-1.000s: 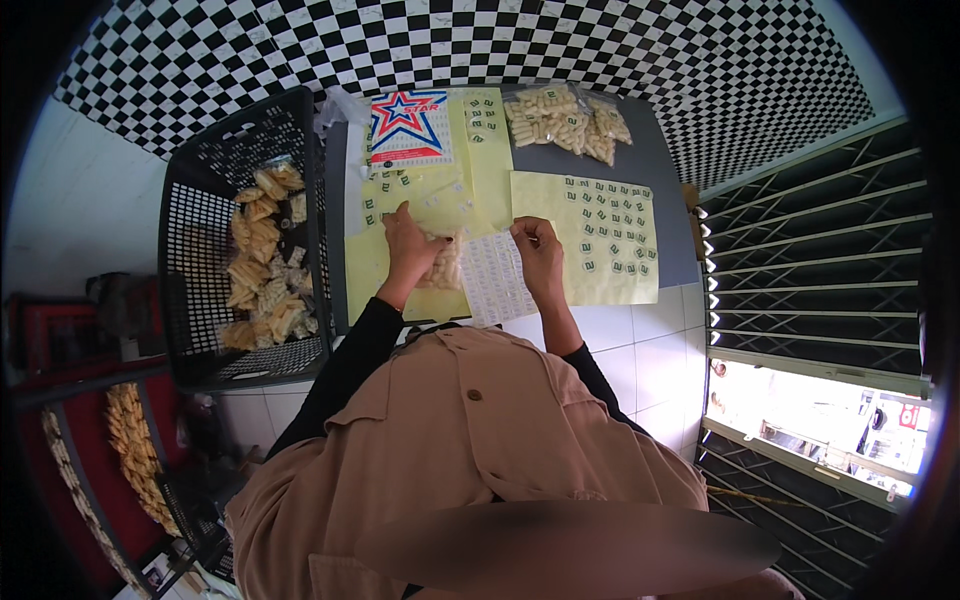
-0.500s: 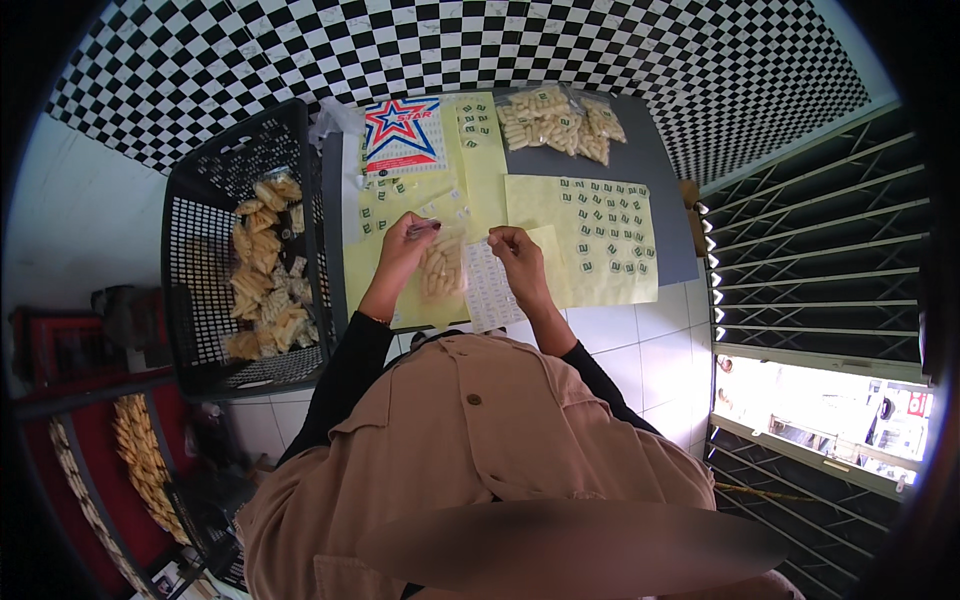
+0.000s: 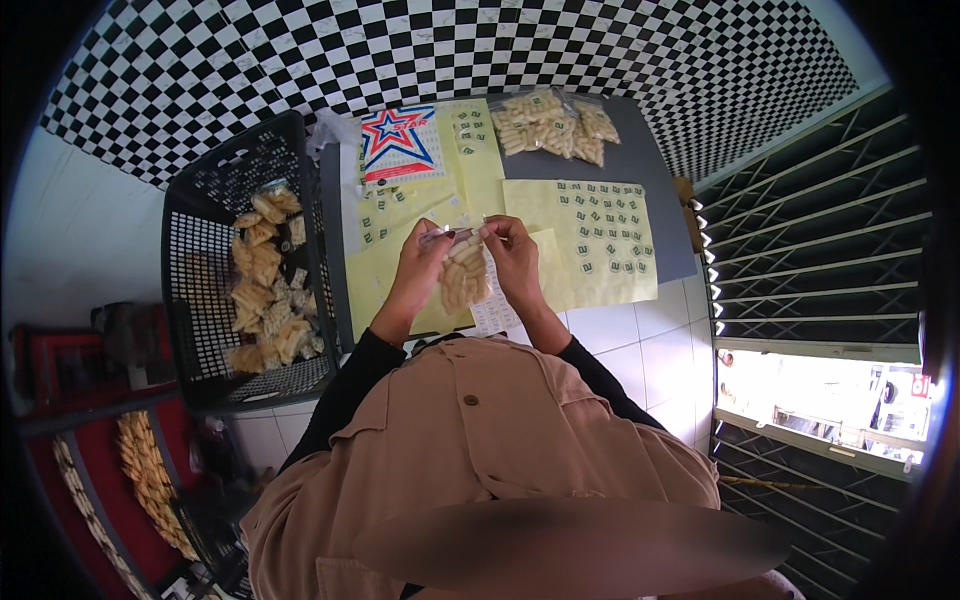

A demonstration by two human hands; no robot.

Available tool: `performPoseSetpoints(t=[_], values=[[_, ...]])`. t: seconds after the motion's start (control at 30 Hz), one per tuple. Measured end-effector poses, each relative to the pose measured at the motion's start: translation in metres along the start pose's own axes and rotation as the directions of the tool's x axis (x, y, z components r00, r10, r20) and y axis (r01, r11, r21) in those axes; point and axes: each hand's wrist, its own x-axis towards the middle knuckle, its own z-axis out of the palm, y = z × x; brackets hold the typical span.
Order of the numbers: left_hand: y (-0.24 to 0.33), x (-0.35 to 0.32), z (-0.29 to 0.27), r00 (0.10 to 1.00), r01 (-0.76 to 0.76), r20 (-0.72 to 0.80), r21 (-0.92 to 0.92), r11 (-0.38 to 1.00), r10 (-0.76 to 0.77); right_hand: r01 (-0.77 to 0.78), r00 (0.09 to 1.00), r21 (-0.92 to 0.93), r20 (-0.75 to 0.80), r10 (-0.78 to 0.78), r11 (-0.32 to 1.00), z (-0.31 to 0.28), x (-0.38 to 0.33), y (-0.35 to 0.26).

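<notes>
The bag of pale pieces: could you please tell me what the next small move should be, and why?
I'd probably smooth the top of the bag flat, because the left hand and the right hand are both at its upper end, where it looks bunched.

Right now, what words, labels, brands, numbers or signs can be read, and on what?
White sheet with a star: large red lettering, legible but not quoted here; smaller print unreadable.
Green-marked stickers on the yellow sheet: too small.
White printed sheet partly under the held bag: too small.
Bags at the back: marks too small.
Red-and-white sign past the shutter: blurred.
</notes>
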Motion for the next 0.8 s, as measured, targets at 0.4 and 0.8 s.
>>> performPoseSetpoints(t=[0.4,0.8], values=[[-0.002,0.002,0.014,0.999,-0.025,0.024,0.040,0.999,0.024,0.060,0.988,-0.132,-0.134,-0.078,0.989,-0.004,-0.007,-0.014],[0.002,0.005,0.035,0.999,0.009,0.052,0.018,1.000,-0.010,0.059,0.968,-0.055,-0.240,-0.070,0.997,-0.017,-0.004,-0.011]])
